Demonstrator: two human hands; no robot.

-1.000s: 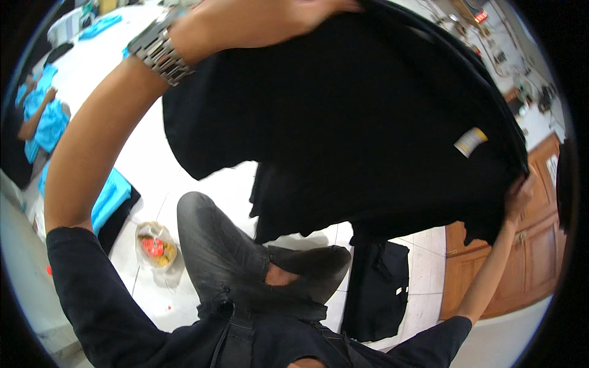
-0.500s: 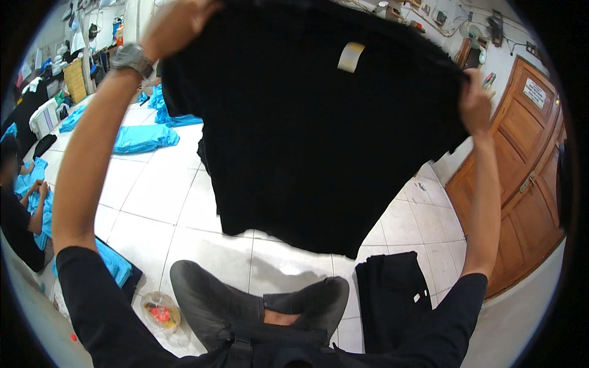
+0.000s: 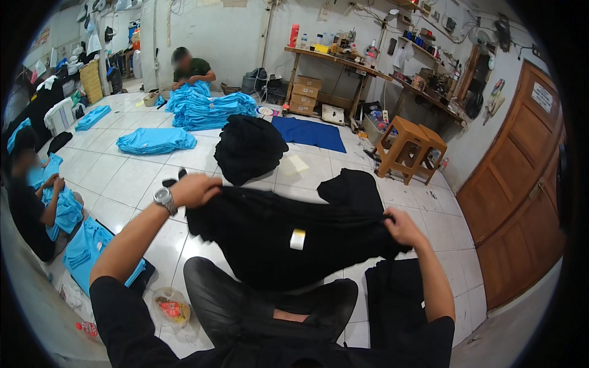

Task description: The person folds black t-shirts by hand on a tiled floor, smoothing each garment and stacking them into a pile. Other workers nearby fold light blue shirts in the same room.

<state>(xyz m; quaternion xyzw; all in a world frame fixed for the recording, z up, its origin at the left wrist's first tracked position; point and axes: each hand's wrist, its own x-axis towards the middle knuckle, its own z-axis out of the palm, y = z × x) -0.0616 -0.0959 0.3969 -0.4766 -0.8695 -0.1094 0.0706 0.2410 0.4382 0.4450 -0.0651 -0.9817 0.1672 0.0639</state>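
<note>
A black shirt (image 3: 264, 245) with a small white and yellow sticker (image 3: 297, 239) is stretched between my hands, low over my crossed legs. On its left end, my left hand (image 3: 195, 189), with a watch on the wrist, is closed around a bunched edge. My right hand (image 3: 402, 227) grips the opposite end. Beyond the shirt lie a rounded heap of black cloth (image 3: 250, 147) and another black garment (image 3: 351, 187), the latter partly covered by the held shirt. Folded black garments (image 3: 396, 300) are stacked by my right knee.
Light blue garments lie in a pile (image 3: 211, 111) and a flat stack (image 3: 156, 140). Two people handle blue cloth, one at the far wall, one at left. A plastic bag (image 3: 170, 306) sits by my left knee. Brown stools (image 3: 399, 144), a workbench (image 3: 334, 56) and a wooden door (image 3: 515, 184) stand around.
Both hands have come down from high overhead with the shirt still gripped. The shirt now sags near my legs, and the room behind it has come into view.
</note>
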